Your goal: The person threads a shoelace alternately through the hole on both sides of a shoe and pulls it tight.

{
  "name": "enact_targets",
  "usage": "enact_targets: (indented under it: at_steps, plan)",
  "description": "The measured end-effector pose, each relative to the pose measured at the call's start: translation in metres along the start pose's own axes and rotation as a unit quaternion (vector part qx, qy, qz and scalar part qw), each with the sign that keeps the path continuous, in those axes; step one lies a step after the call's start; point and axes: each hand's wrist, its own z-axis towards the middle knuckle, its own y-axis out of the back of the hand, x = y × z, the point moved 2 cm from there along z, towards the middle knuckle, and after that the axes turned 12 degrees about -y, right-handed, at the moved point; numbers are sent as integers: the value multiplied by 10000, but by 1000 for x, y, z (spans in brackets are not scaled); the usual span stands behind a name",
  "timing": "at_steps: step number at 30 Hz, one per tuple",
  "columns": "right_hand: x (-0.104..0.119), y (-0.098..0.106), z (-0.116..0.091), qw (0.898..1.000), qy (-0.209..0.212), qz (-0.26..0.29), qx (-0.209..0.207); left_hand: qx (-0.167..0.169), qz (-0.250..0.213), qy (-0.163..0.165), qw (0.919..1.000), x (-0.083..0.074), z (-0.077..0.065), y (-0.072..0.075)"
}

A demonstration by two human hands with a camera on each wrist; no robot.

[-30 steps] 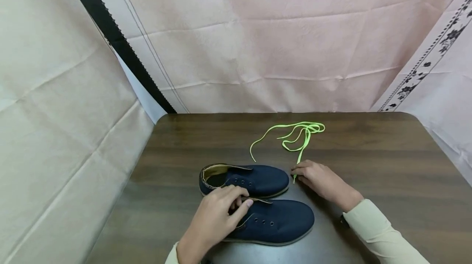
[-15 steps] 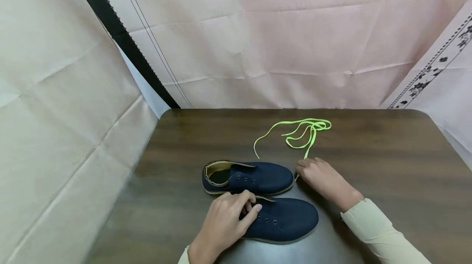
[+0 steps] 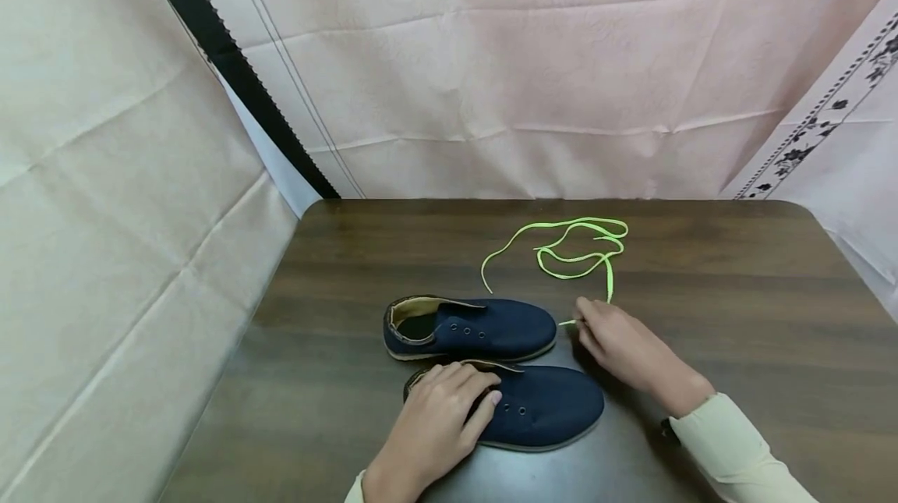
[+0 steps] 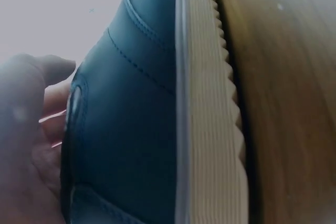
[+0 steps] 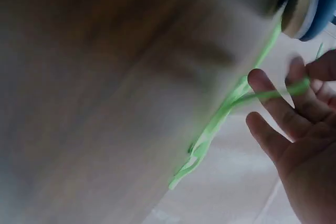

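Note:
Two navy blue shoes lie side by side, toes to the right in the head view: a far shoe (image 3: 515, 327) and a near shoe (image 3: 554, 405). Their eyelets hold no lace. My left hand (image 3: 438, 425) rests over the near shoe's opening, fingers loosely bent; the left wrist view has its thumb by the rim of the shoe (image 4: 126, 129). Beyond the far shoe's toe, my right hand (image 3: 624, 343) pinches a neon green shoelace (image 3: 609, 285) between thumb and finger. A short end pokes out left of the fingertips. The lace also crosses the fingers in the right wrist view.
The wooden table (image 3: 337, 269) carries the shoes and the loose loops of lace behind them. A pale cloth (image 3: 547, 82) hangs along the table's back edge, and another cloth (image 3: 126, 253) hangs at the left.
My right hand has turned and taken up the lace end, which now points left. The lace's loops have shifted and spread. My left hand stays on the near shoe, its fingers slightly resettled.

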Motion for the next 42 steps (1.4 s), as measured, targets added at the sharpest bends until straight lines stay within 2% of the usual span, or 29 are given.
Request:
enact_targets:
  at_steps: [4,7,12,16,21,26,30,32,35,38,42]
  plan:
    - [10,4,-6,9975,-494,501,58,298,-187,76,9994,-2,0,-1]
    - [18,9,-11,9966,-557,576,-191,443,-242,138,9986,-2,1,-3]
    - [28,23,-22,9958,-527,27,-743,476,-219,171,9985,-2,8,-5]
    - [35,30,-30,9937,-424,-450,-929,397,-275,268,9985,-1,10,-6]
    - [43,35,-39,9900,-367,-627,-1209,432,-164,381,9982,0,13,-7]
    - [58,39,-51,9856,-356,-24,-1654,451,-19,441,9980,1,14,-6]
    - [75,38,-62,9794,-598,465,-1871,427,-121,427,9981,1,13,-7]
    - [83,36,-69,9745,-778,720,-1980,435,-197,419,9980,0,13,-8]
    - [93,32,-80,9625,-1287,1112,-2115,451,-262,443,9977,-1,11,-9]
    - [103,26,-90,9443,-1854,1707,-2116,459,-272,483,9974,-2,9,-11]
    - [118,18,-101,9160,-2843,2239,-1735,410,-198,468,9979,-2,7,-15]
